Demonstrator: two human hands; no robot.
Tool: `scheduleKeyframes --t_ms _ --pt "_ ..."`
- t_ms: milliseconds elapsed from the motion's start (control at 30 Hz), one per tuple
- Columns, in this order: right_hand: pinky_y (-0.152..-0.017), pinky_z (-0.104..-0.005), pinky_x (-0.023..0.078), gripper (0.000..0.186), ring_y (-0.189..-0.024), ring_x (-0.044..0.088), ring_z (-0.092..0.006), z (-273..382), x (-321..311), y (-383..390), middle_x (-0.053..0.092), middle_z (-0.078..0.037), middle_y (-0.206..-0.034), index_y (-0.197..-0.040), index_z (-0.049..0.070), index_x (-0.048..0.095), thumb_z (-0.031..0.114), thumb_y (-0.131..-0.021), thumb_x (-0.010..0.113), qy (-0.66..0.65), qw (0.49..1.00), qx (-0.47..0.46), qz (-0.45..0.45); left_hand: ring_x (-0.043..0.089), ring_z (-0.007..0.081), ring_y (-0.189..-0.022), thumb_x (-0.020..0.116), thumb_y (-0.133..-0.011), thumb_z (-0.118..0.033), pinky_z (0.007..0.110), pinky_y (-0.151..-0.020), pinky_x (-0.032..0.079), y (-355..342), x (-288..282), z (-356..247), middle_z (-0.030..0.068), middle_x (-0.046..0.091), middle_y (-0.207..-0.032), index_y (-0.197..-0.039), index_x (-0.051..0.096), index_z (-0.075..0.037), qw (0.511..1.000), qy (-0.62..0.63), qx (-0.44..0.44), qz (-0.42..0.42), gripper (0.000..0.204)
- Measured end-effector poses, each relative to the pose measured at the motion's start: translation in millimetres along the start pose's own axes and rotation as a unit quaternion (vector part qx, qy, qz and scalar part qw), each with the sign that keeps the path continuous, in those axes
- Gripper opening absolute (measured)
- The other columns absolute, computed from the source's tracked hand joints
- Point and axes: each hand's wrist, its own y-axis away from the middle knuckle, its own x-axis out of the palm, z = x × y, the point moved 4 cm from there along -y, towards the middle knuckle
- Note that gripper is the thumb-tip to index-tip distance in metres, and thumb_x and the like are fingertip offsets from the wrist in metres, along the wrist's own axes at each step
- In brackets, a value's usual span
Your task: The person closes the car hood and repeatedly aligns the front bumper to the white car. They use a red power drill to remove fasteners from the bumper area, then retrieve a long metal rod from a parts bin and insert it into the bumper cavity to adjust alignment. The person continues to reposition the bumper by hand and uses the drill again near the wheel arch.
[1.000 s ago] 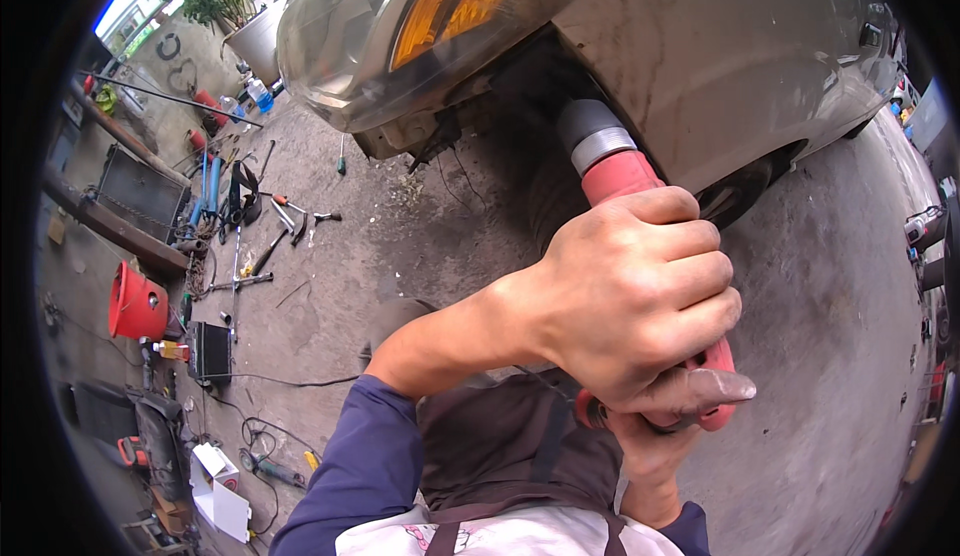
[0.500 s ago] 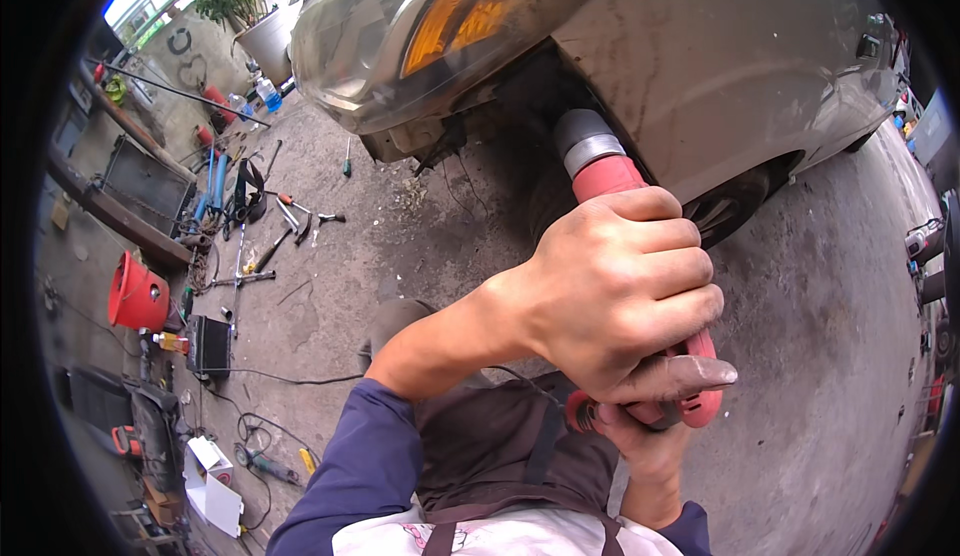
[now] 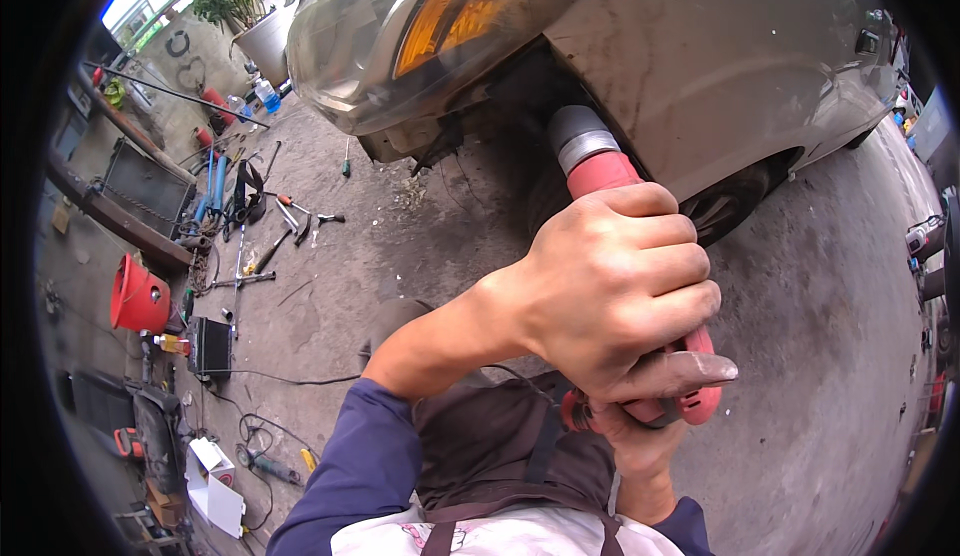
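My left hand (image 3: 620, 281) is wrapped over the body of a red power tool (image 3: 605, 171) with a silver collar and a dark grey round nose. Its thumb, smudged with grime, lies across the rear of the tool. Below it, my right hand (image 3: 640, 446) is closed around the back end, partly hidden by the tool and my left hand. The tool's nose points into the dark gap below the headlight (image 3: 450, 26), beside the edge of the car's dusty fender (image 3: 690, 76). Whether the nose touches anything in there, I cannot tell.
The front wheel (image 3: 725, 206) is right of my hands. Several hand tools, including a hammer (image 3: 265, 256), lie on the floor at left. Near them are a red bucket (image 3: 140, 294), a black battery (image 3: 210, 346) and a cable (image 3: 290, 381). A white box (image 3: 215, 491) stands lower left.
The power tool and both hands have shifted very slightly left in the picture. My grip on it looks the same.
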Motion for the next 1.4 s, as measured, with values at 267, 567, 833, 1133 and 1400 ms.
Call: scheduleKeyframes --t_ms 267,567,833,1133,1400 --pt "-0.084 -0.0302 0.048 0.051 -0.099 0.060 -0.0173 -1 -1 0 0.060 -0.009 -0.111 -0.119 -0.001 0.054 0.002 -0.072 0.075 0.035 0.999 -0.040 -0.003 0.062 0.0236 -0.064 0.069 -0.074 -0.040 0.037 -0.064 0.050 -1 -1 3 0.0076 0.060 -0.071 -0.077 0.063 -0.003 1.000 0.004 0.007 -0.013 0.038" --pt "-0.092 -0.0308 0.046 0.062 -0.107 0.058 -0.0181 -3 8 -9 0.057 -0.009 -0.119 -0.127 0.000 0.049 0.008 -0.072 0.078 0.021 0.999 0.006 -0.034 0.060 0.0231 -0.062 0.069 -0.074 -0.039 0.036 -0.064 0.049 2 -5 13 0.0060 0.057 -0.067 -0.072 0.060 -0.005 0.999 0.016 0.011 -0.035 0.036" --pt "-0.104 -0.0362 0.036 0.074 -0.126 0.040 -0.0168 9 13 -4 0.039 -0.005 -0.135 -0.139 0.016 0.032 0.018 -0.075 0.069 0.087 0.991 0.089 0.051 0.059 0.0236 -0.062 0.067 -0.076 -0.042 0.037 -0.065 0.049 7 1 2 0.0066 0.056 -0.067 -0.071 0.060 -0.004 0.999 0.011 0.022 -0.045 0.039" --pt "-0.099 -0.0365 0.042 0.059 -0.118 0.049 -0.0173 12 4 24 0.049 -0.009 -0.129 -0.134 0.007 0.040 0.013 -0.082 0.067 0.111 0.985 -0.128 0.036 0.063 0.0253 -0.067 0.063 -0.080 -0.041 0.038 -0.067 0.051 8 8 -34 0.0096 0.061 -0.071 -0.074 0.064 -0.001 0.999 0.010 0.032 -0.037 0.040" --pt "-0.077 -0.0345 0.054 0.047 -0.090 0.064 -0.0223 -38 -6 81 0.061 -0.017 -0.106 -0.122 -0.006 0.049 0.012 -0.083 0.067 -0.102 0.994 0.033 -0.032 0.062 0.0187 -0.067 0.056 -0.096 -0.027 0.032 -0.066 0.049 72 -14 -7 0.0093 0.065 -0.077 -0.081 0.065 0.003 0.940 0.030 -0.185 -0.285 0.035"
